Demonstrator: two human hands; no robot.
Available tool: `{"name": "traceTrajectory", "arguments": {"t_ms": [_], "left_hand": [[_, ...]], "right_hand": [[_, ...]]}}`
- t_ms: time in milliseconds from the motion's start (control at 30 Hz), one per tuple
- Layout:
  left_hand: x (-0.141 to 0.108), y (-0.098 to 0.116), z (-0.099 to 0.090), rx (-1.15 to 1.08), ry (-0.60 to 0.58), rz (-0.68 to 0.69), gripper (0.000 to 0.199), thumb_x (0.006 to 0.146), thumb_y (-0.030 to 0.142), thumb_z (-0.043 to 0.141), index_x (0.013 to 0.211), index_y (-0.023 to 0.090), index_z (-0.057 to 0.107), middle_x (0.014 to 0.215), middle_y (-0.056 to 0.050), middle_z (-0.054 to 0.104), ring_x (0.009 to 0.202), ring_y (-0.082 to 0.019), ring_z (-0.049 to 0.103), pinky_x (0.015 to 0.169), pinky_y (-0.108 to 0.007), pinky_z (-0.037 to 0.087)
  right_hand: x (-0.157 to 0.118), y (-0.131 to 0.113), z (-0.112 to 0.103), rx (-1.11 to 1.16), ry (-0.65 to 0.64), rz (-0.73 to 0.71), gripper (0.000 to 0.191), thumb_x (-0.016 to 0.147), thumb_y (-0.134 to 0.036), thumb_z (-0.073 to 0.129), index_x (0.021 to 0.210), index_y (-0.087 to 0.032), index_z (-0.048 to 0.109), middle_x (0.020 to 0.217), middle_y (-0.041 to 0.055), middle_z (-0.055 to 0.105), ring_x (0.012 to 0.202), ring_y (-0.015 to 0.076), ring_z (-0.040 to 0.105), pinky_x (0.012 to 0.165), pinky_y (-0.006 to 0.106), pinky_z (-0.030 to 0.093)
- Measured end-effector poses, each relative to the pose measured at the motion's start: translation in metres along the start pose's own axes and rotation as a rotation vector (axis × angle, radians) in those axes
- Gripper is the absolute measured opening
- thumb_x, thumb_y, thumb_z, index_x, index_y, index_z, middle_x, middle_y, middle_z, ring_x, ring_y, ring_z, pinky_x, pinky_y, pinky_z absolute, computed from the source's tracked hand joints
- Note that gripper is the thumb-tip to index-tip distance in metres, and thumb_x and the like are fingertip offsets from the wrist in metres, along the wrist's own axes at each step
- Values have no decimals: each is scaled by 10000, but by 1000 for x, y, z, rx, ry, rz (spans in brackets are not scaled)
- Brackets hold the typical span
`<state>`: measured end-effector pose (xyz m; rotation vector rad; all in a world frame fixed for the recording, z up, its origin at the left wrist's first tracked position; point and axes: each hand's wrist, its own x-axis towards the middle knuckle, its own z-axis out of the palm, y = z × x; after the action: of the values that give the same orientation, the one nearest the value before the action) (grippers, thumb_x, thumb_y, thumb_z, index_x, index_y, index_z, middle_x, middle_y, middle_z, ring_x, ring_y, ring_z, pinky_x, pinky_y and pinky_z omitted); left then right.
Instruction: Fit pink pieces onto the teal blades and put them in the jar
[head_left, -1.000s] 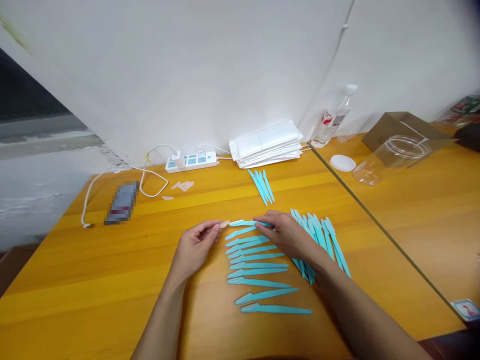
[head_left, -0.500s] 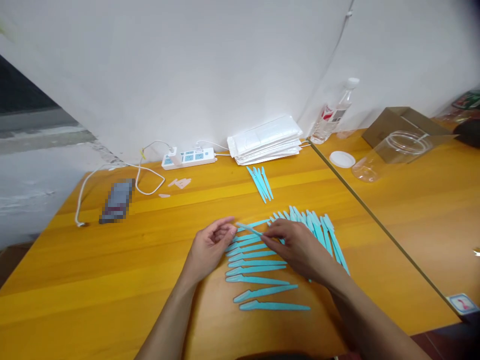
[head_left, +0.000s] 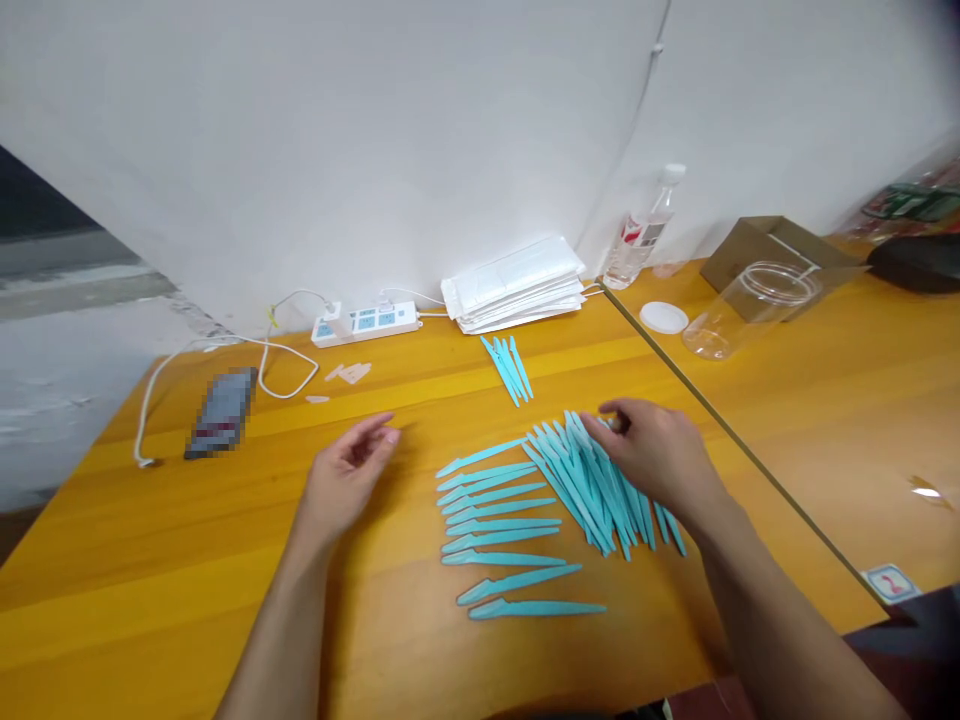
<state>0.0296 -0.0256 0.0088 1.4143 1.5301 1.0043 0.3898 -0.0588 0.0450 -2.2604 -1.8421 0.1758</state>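
Light-blue eyebrow razors (head_left: pixel 504 505) lie in a rough row, one above another, on the wooden table. To the right of the row, many more razors (head_left: pixel 574 480) form a slanted, overlapping pile. My right hand (head_left: pixel 651 440) is over the upper right of this pile, thumb and fingers apart, with no razor visible in it. Left of the row, my left hand (head_left: pixel 351 478) hovers with loosely curled fingers, a gap between thumb and forefinger, and nothing visible in it. Farther back sits a small group of razors (head_left: pixel 508 370).
White packets (head_left: pixel 517 288) are stacked by the wall beside a power strip (head_left: pixel 367 322). A blurred phone (head_left: pixel 223 410), white cable (head_left: pixel 154 385) and small pale pieces (head_left: pixel 352 372) lie left. Right are a bottle (head_left: pixel 637 240), white lid (head_left: pixel 664 318), clear jar (head_left: pixel 739 315) and cardboard box (head_left: pixel 772 245).
The razor that was between my right fingers is no longer in them. My right hand has moved right over the pile, and my left hand has drawn away to the left.
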Motion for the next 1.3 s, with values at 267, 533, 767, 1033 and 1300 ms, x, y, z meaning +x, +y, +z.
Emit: {"name": "traceTrajectory", "arguments": {"t_ms": [267,533,767,1033,1300], "left_hand": [[94,-38,-77,861,295,130,404,890,306,469,1177,153,708,1249,-136,675,1024,-266,676,990,-391,475],[143,-34,-96,1011,123,76,399,828,374,609,1135,142,712,1234,-148,686,1142,-339,624,1014,-432,449],[115,-39,-117,1084,25,-8,295,795,377,615,968,198,774,937,-92,767,920,-332,696,825,-385,502],[55,-23,-58,514,-30,95,553,856,628,517,1093,159,685,962,-100,755,848,-246,688,790,-338,517],[11,2,6,668,-137,279,317,910,438,543,961,226,772,1034,-90,721,942,-260,646,848,-376,475]], "right_hand": [[127,-68,43,72,-148,-24,406,853,-391,626,1121,-105,731,1130,190,735,1077,298,670,852,316,476],[149,-63,64,77,-220,41,281,799,-292,633,968,-109,764,971,182,764,920,265,712,735,284,492],[153,-61,63,103,-261,44,300,735,-279,680,947,-83,760,906,193,757,899,286,710,701,286,488],[114,-36,30,326,-338,-83,132,802,-225,623,852,-134,703,812,69,731,735,160,654,628,217,446],[44,-33,17,939,-628,-182,303,826,-429,641,948,-152,640,670,-26,577,546,92,486,513,207,387]]}}
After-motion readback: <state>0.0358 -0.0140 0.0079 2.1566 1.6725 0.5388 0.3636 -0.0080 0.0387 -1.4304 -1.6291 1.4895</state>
